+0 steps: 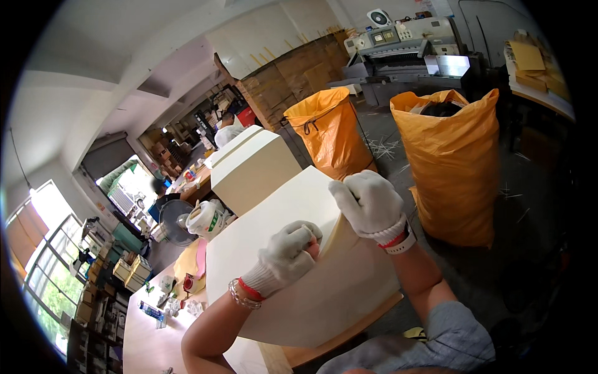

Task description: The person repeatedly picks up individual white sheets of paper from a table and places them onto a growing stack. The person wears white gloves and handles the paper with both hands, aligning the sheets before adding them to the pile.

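Cream paper sheets in a thick stack (293, 274) lie on the wooden tabletop (349, 340); heavy together, floppy singly. Left hand (288, 254) clenches the top sheets, right hand (369, 201) pinches the 1 o'clock edge.

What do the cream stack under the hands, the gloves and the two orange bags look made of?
Cream stack: paper or thin card, matte; sheets lift at the edge. Gloves on left hand and right hand: white knitted fabric, probably cotton. Orange bags: likely plastic, slightly shiny and creased.
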The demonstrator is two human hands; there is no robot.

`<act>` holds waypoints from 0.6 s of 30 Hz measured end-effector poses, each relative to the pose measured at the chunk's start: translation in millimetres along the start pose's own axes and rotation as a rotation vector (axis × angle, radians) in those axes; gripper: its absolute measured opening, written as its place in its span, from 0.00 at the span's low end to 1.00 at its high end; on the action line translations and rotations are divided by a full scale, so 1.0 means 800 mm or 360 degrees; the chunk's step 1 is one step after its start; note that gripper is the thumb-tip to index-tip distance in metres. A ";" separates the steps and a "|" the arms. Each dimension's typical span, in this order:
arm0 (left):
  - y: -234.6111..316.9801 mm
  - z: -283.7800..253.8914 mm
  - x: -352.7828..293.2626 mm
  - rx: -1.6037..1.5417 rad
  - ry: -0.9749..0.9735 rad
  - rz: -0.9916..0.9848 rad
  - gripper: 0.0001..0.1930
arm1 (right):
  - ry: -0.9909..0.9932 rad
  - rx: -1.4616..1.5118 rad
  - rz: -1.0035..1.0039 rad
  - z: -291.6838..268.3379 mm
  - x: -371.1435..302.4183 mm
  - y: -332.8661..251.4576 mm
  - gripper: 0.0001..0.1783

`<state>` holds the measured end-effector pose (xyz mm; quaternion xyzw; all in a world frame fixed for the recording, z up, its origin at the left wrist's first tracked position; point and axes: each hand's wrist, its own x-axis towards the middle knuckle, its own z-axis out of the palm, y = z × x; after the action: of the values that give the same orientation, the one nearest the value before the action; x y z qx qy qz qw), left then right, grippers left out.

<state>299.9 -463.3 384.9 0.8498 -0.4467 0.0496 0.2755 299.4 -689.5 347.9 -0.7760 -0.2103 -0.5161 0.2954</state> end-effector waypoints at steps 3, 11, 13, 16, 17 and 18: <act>-0.003 -0.011 -0.003 -0.0103 -0.0008 -0.0081 0.09 | 0.0131 0.0080 0.0070 0.006 -0.002 -0.005 0.16; 0.006 -0.010 -0.001 0.0015 0.0024 -0.0095 0.24 | 0.0069 0.0210 0.0228 0.002 -0.006 0.001 0.11; 0.003 -0.010 -0.001 0.0006 0.0004 -0.0086 0.24 | 0.0088 0.0249 0.0263 0.001 -0.004 0.000 0.13; -0.012 -0.008 -0.007 -0.0073 -0.0010 -0.0111 0.25 | 0.0120 0.0274 0.0255 -0.001 0.000 -0.004 0.16; -0.014 -0.007 -0.009 -0.0109 -0.0012 -0.0123 0.27 | 0.0133 0.0276 0.0242 -0.002 0.001 -0.006 0.17; -0.011 -0.007 -0.009 -0.0148 0.0008 -0.0157 0.34 | 0.0135 0.0303 0.0274 -0.002 0.001 -0.007 0.18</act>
<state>303.3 -450.8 383.3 0.8569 -0.4054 0.0174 0.3179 295.2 -686.7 350.2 -0.7371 -0.1782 -0.4988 0.4196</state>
